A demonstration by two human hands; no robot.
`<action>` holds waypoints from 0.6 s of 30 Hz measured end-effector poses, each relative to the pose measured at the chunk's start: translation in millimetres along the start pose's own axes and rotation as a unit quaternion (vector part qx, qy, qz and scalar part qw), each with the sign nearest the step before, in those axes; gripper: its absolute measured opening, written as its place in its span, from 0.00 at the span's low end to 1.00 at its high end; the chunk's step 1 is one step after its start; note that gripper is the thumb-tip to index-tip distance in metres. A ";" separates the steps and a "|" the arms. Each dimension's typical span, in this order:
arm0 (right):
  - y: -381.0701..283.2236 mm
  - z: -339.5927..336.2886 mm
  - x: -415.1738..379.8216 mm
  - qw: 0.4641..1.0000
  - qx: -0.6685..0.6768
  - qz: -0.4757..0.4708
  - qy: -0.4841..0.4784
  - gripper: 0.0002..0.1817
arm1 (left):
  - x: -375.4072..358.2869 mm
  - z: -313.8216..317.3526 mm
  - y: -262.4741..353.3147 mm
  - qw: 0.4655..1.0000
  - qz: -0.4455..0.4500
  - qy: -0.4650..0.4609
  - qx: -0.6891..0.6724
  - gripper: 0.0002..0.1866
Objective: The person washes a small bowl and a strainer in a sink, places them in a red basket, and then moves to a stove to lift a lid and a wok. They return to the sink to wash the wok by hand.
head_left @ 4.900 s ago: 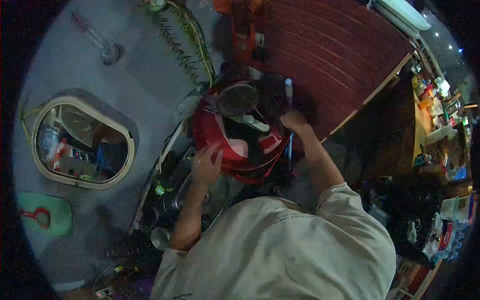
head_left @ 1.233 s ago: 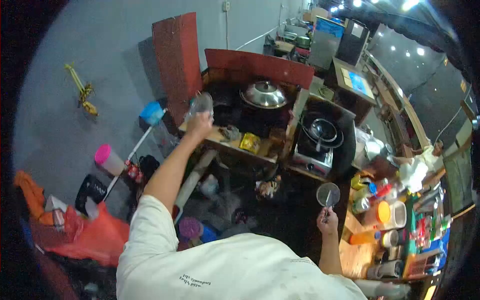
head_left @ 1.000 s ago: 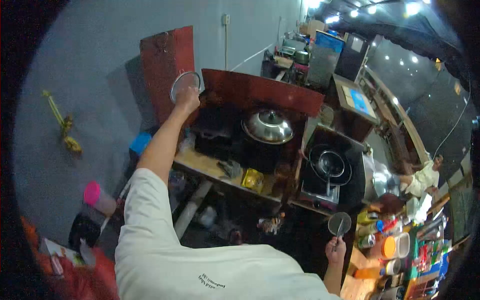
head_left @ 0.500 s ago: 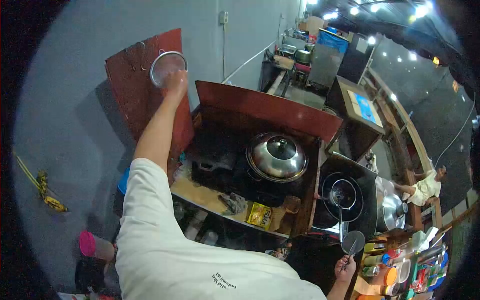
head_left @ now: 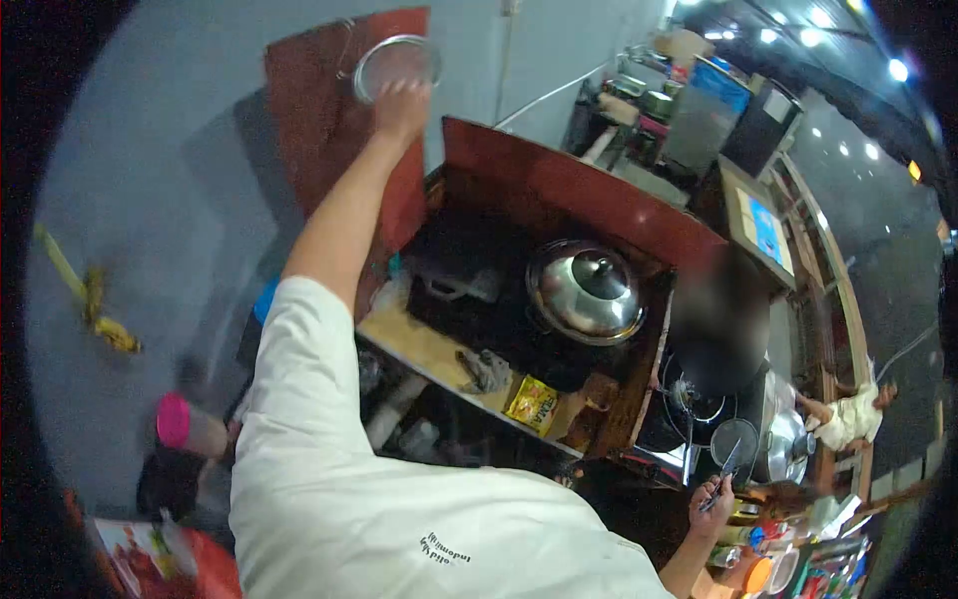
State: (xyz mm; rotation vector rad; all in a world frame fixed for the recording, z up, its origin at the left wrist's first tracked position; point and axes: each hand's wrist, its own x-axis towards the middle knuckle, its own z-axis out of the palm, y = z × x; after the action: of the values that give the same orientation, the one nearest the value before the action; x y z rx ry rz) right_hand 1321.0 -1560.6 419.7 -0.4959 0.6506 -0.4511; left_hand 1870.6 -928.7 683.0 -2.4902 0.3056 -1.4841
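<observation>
High on the left, my left hand (head_left: 402, 108) is closed at the lower edge of a round mesh strainer (head_left: 384, 65), which is in front of a red board (head_left: 319, 130). My right hand (head_left: 711, 506), low on the right, has its fingers wrapped round the handle of a round skimmer (head_left: 727, 439). The skimmer's disc overlaps the near edge of a dark wok (head_left: 707, 407) on the stove. A ladle (head_left: 689, 439) rests in that wok. What is in the wok is partly hidden by a dark blurred patch.
A domed metal lid (head_left: 589, 295) covers a pan on the left. A yellow packet (head_left: 532, 403) lies on the ledge. A lidded pot (head_left: 788, 444) stands beyond the wok, jars (head_left: 753, 574) crowd the lower right, and another person (head_left: 848, 419) is at the far right.
The view has shifted, moving most things rightward. My right hand has brought the skimmer up closer to the wok. My left hand stays closed at the strainer by the red board.
</observation>
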 end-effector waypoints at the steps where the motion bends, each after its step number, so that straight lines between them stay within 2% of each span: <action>1: -7.3 -1.7 7.3 0.998 -0.055 0.016 -0.022 0.20 | -5.8 5.5 -0.5 0.999 0.010 0.039 0.022 0.14; 3: -11.6 17.0 4.1 0.994 -0.092 0.029 -0.051 0.20 | -25.1 -6.2 13.0 0.993 -0.041 -0.004 -0.106 0.15; 4: -11.0 29.1 3.1 0.991 -0.102 0.030 -0.076 0.20 | -48.2 -38.6 27.3 0.997 -0.014 0.067 -0.042 0.13; 5: -10.7 30.2 11.8 0.987 -0.120 0.011 -0.106 0.16 | -74.9 -58.0 42.3 0.991 -0.052 -0.015 -0.122 0.11; 6: -12.5 36.2 18.0 0.981 -0.151 0.036 -0.117 0.16 | -112.8 -79.2 60.0 0.984 -0.060 -0.097 -0.133 0.12; 8: -11.3 46.8 27.1 0.977 -0.185 0.000 -0.109 0.15 | -227.1 -84.6 101.3 0.985 -0.089 -0.009 -0.150 0.18; 9: -10.9 53.3 28.0 0.981 -0.153 0.018 -0.116 0.13 | -291.6 -85.2 118.8 0.981 -0.097 -0.006 -0.166 0.21; 10: -15.0 54.2 31.4 0.980 -0.157 0.022 -0.120 0.13 | -354.4 -104.3 128.8 0.936 -0.168 -0.189 -0.244 0.17; 11: -20.5 53.3 35.7 0.969 -0.158 0.029 -0.188 0.15 | -441.4 -93.2 138.5 0.924 -0.189 -0.237 -0.235 0.18; 12: -23.4 60.3 40.2 0.953 -0.164 0.037 -0.252 0.17 | -501.8 -105.0 144.3 0.883 -0.270 -0.313 -0.223 0.18; 13: -13.5 88.0 18.2 0.963 -0.206 -0.033 -0.172 0.17 | -553.9 -132.3 139.6 0.839 -0.342 -0.369 -0.207 0.17; 14: -3.5 115.8 -3.8 0.959 -0.253 -0.094 -0.083 0.16 | -617.5 -145.6 136.1 0.805 -0.370 -0.436 -0.155 0.16; 15: -1.4 122.7 -4.9 0.935 -0.308 -0.144 -0.102 0.16 | -666.6 -160.3 127.1 0.758 -0.424 -0.479 -0.128 0.17; 16: -0.3 129.8 -5.0 0.904 -0.362 -0.191 -0.119 0.15 | -660.5 -193.7 117.3 0.754 -0.452 -0.470 -0.081 0.17; 17: -0.5 137.3 -4.1 0.902 -0.369 -0.187 -0.120 0.15 | -651.4 -224.8 104.5 0.749 -0.477 -0.459 -0.035 0.17; 18: -2.9 144.1 -0.9 0.901 -0.377 -0.189 -0.102 0.15 | -721.4 -204.9 91.4 0.765 -0.451 -0.459 0.001 0.17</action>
State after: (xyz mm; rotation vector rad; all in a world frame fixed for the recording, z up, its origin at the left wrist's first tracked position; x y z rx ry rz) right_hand 1415.4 -1520.6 521.1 -1.4086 0.5077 -0.4946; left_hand 1347.6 -823.4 148.1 -3.1045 -1.1884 -0.1617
